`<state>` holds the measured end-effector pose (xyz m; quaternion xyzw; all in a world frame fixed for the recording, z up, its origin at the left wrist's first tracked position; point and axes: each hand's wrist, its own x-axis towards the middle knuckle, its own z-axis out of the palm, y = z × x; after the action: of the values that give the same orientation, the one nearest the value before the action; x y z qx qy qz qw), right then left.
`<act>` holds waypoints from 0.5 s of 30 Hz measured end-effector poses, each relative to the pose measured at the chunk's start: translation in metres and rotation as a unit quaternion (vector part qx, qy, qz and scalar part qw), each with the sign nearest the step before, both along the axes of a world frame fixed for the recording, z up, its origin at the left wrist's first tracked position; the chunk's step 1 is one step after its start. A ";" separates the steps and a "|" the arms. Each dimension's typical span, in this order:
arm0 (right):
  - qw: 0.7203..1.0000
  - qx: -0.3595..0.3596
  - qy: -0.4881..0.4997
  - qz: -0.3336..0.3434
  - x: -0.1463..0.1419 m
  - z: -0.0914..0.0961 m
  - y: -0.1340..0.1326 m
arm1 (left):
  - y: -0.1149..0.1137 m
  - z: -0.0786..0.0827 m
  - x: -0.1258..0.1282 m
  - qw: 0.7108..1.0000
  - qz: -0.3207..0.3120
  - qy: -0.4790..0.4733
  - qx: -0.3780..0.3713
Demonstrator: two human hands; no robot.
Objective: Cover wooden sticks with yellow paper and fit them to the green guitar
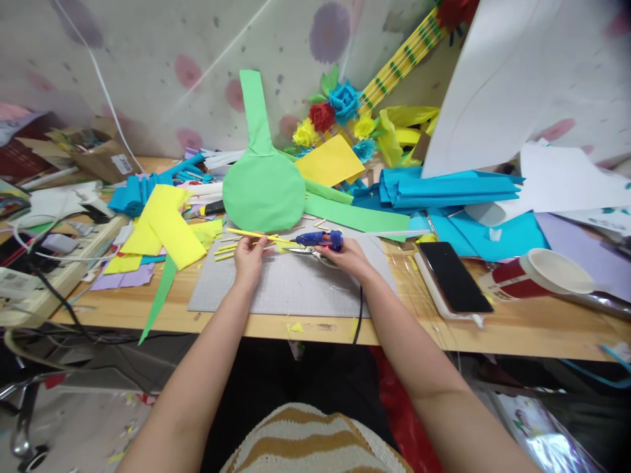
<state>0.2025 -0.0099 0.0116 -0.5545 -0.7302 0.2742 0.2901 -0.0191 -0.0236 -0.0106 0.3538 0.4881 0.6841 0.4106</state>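
My right hand (348, 256) is wrapped round a blue hot glue gun (320, 239), its nozzle pointing left. Between the fingers of my left hand (250, 257) is a thin yellow stick (246, 233), its right end close to the nozzle. More yellow sticks (224, 253) lie on the grey cutting mat (296, 289) beside my left hand. Partly under the glue gun lies a pair of scissors (298, 250). Just behind my hands is a round green paper shape (265, 190) with a strip standing up from it.
Yellow paper pieces (175, 230) lie to the left, near a power strip (54, 269). At right are a phone (453, 276), a tilted paper cup (537, 272) and blue crepe paper (448, 187). Paper flowers (335, 112) stand at the back. A black cord (359, 315) hangs over the front edge.
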 end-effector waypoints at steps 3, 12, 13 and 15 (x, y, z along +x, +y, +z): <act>1.000 0.008 0.005 0.005 0.000 -0.002 0.000 | 0.000 0.000 0.000 1.000 0.003 0.001 0.001; 1.000 0.015 0.008 0.016 0.002 -0.003 -0.002 | 0.000 0.000 0.000 1.000 0.000 0.008 0.002; 1.000 0.016 0.006 0.016 0.002 -0.003 -0.002 | -0.001 0.000 0.000 1.000 -0.001 0.007 0.001; 1.000 0.020 0.000 0.014 0.002 -0.002 -0.002 | -0.001 0.000 0.000 1.000 -0.001 0.005 0.000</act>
<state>0.2046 -0.0122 0.0092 -0.5382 -0.7435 0.2638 0.2967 -0.0194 -0.0243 -0.0103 0.3577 0.4899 0.6819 0.4088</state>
